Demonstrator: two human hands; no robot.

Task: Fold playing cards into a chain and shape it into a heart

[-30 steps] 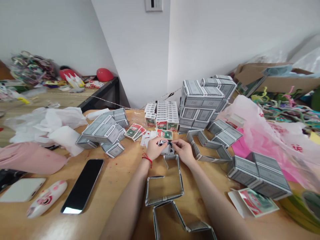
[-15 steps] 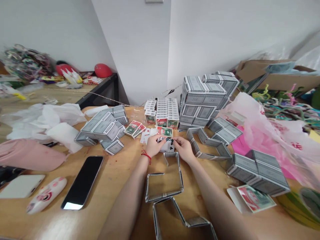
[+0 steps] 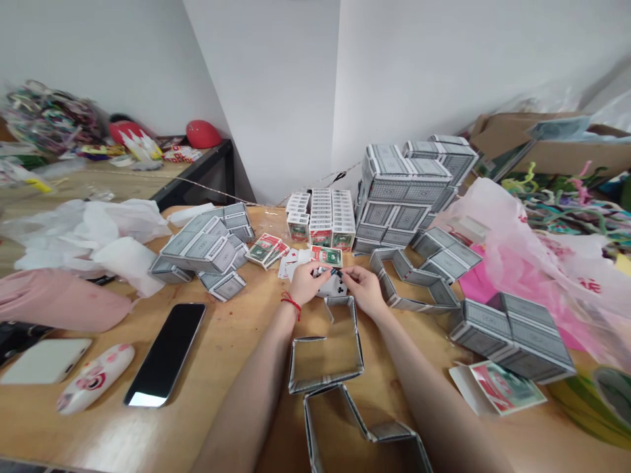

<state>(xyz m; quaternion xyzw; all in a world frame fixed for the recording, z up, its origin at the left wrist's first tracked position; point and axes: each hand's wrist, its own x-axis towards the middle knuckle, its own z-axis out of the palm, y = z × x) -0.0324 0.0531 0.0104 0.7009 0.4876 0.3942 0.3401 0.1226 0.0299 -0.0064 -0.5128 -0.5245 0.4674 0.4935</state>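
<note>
My left hand [image 3: 304, 284] and my right hand [image 3: 363, 288] meet over the wooden table [image 3: 221, 355], fingers pinched together on a playing card [image 3: 335, 284] with black club marks. The card sits at the far end of a zigzag wall of folded grey-backed cards [image 3: 328, 351] that runs toward me. A red string circles my left wrist. Just beyond my fingers lie a red-and-green card box [image 3: 326, 255] and loose face-up cards [image 3: 290, 261].
Stacks of grey card blocks [image 3: 404, 197] and small card boxes [image 3: 321, 220] stand at the back. More grey blocks [image 3: 204, 249] lie left, another zigzag [image 3: 411, 279] and blocks [image 3: 513, 335] right. A black phone [image 3: 167, 351], white case [image 3: 93, 384], pink plastic bag [image 3: 537, 269].
Both hands stay pinched on the card and have barely shifted; the view has drifted slightly, nothing else has moved.
</note>
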